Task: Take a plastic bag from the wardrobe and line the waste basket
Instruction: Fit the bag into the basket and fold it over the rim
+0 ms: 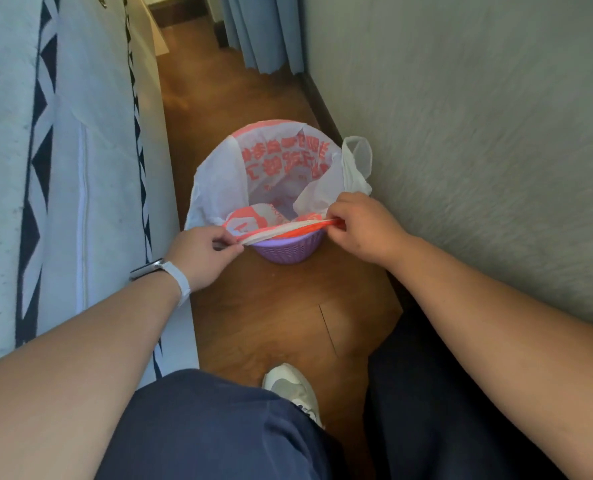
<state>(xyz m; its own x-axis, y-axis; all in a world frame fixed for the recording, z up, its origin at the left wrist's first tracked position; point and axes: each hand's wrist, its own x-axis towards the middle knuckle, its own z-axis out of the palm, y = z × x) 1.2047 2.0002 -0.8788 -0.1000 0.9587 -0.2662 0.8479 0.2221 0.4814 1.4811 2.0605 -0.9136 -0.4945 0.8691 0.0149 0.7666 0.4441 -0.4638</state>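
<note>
A small purple woven waste basket stands on the wooden floor between a bed and a wall. A white plastic bag with red print sits open inside it, draped over the far and left rim. One handle loop sticks up at the right. My left hand pinches the near edge of the bag at the left. On the right, my right hand pinches the same edge, and the plastic is stretched taut between both hands over the near rim.
A bed with a light cover and dark triangle pattern runs along the left. A textured wall with dark skirting closes the right. Blue curtains hang at the far end. My knees and a white shoe are in front.
</note>
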